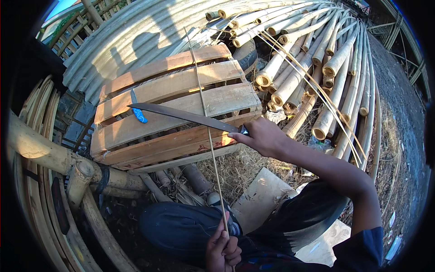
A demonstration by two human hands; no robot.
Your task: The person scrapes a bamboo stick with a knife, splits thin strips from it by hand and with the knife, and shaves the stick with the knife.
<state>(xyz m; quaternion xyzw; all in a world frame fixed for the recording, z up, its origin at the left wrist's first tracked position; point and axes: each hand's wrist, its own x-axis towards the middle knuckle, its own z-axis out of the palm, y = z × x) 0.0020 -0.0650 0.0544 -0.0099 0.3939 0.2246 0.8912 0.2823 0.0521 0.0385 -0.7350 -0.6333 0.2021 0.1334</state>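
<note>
My right hand [263, 137] grips a machete [186, 115] by its dark handle. Its long blade points left over the wooden crate [217, 98] and crosses a thin bamboo strip [210, 140]; whether they touch, I cannot tell. Close to my body, my left hand [223, 250] is closed around the strip's near end. From there the strip runs up and away across the crate's slats, past its far edge. On the crate top, left of the strip, lies a knife with a blue patterned handle [139, 113], beside the machete's tip.
A big stack of bamboo poles [290, 86] fills the far right, with several thin strips [317, 88] lying over it. Corrugated sheeting [122, 50] lies behind the crate. At left stand a thick bamboo rail [41, 143] and split bamboo lengths [41, 195]. A flat board [260, 199] lies between my legs.
</note>
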